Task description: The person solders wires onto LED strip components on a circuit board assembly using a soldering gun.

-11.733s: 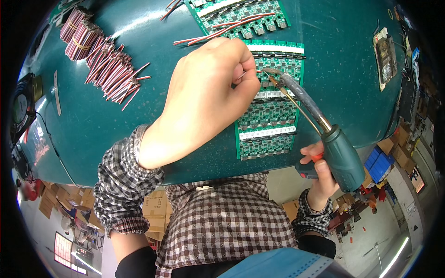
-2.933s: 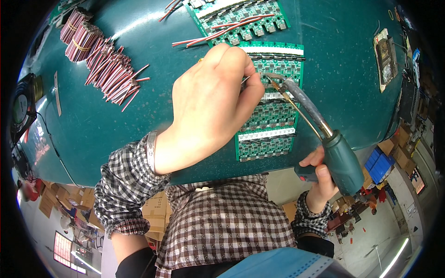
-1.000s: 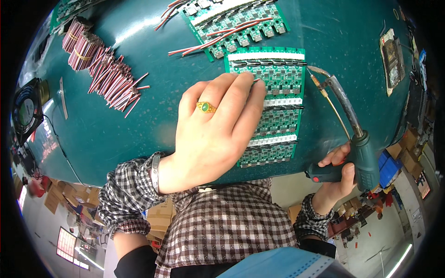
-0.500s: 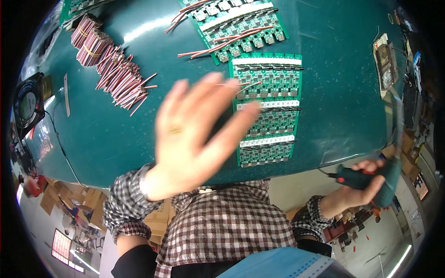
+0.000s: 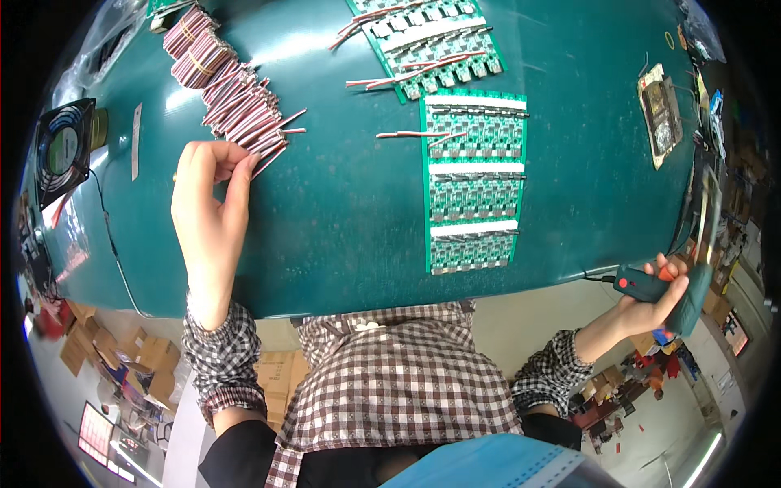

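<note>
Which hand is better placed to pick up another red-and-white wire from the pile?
Left. The left hand has its fingertips at the wire pile; the right hand is off the table edge, holding the soldering tool.

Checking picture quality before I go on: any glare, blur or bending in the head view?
Head view: glare streaks the green table near the top; fisheye bends its front edge; left hand at the wire pile and circuit board panel look sharp; right hand near the dim rim.

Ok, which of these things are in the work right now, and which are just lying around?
In use: left hand at the red-and-white wire pile; right hand holding the soldering tool; green circuit board panel.
Lying about: small fan; second board panel.
</note>
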`<act>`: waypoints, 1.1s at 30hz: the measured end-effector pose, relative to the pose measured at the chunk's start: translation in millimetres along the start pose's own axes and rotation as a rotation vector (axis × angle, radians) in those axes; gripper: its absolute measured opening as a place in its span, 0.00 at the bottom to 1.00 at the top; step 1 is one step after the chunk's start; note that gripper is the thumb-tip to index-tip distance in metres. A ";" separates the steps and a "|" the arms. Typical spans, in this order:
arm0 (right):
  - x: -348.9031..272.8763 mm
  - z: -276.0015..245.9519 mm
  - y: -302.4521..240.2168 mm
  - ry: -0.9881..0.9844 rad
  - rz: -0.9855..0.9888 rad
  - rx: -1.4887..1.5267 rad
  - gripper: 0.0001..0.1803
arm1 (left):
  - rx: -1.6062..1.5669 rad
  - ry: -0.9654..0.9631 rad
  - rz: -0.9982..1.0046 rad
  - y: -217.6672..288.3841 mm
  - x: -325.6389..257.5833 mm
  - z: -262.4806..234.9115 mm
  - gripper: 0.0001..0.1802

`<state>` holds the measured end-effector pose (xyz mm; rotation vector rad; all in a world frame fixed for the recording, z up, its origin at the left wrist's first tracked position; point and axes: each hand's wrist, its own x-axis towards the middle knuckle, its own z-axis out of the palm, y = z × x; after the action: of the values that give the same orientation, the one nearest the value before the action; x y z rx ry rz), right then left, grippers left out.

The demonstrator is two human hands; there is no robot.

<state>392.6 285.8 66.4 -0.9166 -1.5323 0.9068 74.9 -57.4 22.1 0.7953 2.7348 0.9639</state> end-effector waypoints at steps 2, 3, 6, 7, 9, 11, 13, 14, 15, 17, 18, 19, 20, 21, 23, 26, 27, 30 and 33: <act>-5.1 6.5 -1.0 -0.120 0.233 -0.020 0.15 | -0.009 0.003 0.016 -1.5 1.3 0.6 0.07; -10.2 15.1 0.8 -0.087 0.227 -0.090 0.16 | -0.012 0.004 0.015 -0.5 2.2 0.2 0.07; -20.8 16.1 0.6 -0.165 0.273 -0.023 0.15 | 0.015 -0.015 0.055 0.9 4.8 -1.5 0.07; -23.6 18.7 -0.4 -0.165 0.274 -0.023 0.15 | 0.002 0.008 0.068 0.4 4.9 -1.2 0.07; -27.1 24.1 -1.3 -0.208 0.249 -0.052 0.16 | -0.009 0.029 0.082 1.5 3.7 -1.1 0.07; -28.7 25.9 -2.3 -0.208 0.253 -0.054 0.16 | 0.080 0.112 -0.031 6.8 -0.5 -1.6 0.06; -29.3 25.0 -2.3 -0.208 0.254 -0.056 0.17 | 0.059 0.161 -0.016 11.3 -1.0 -0.1 0.06; -30.0 23.4 -2.4 -0.212 0.263 -0.045 0.17 | 0.035 0.211 -0.002 14.1 -1.2 1.2 0.05; -31.3 22.8 -0.3 -0.219 0.277 -0.029 0.17 | 0.042 0.212 -0.003 18.8 -1.7 0.3 0.05; -33.4 22.3 3.8 -0.225 0.289 -0.017 0.17 | -0.117 0.074 0.008 33.6 -1.1 -2.1 0.05; -34.6 21.4 3.4 -0.226 0.295 -0.016 0.18 | -0.312 -0.033 -0.093 44.4 -1.8 0.7 0.03; -33.8 20.3 0.4 -0.223 0.294 -0.020 0.18 | -0.436 -0.136 -0.085 52.4 0.6 8.3 0.04; -33.3 19.1 -2.5 -0.240 0.280 -0.022 0.18 | -0.470 -0.254 -0.047 63.5 6.0 16.8 0.04; -35.9 23.6 2.9 -0.277 0.278 0.009 0.18 | -0.515 -0.283 -0.006 69.9 6.8 25.6 0.04; -36.6 20.8 -4.5 -0.293 0.266 0.006 0.18 | -0.524 -0.322 0.098 82.5 17.3 53.9 0.05; -42.2 21.7 -1.3 -0.342 0.290 0.069 0.19 | -0.442 -0.285 0.151 82.3 23.3 67.1 0.05; -43.4 20.1 -2.0 -0.353 0.303 0.091 0.19 | -0.386 -0.268 0.178 81.9 24.8 69.4 0.05; -43.9 16.4 -2.9 -0.357 0.328 0.111 0.19 | -0.349 -0.249 0.160 80.8 28.2 69.9 0.05; -43.1 15.8 -5.1 -0.360 0.336 0.110 0.19 | -0.377 -0.310 0.086 87.6 25.6 63.2 0.04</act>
<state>381.8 243.4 51.7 -0.9848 -1.6337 1.4471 109.8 47.9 27.6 0.9059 2.1849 1.2089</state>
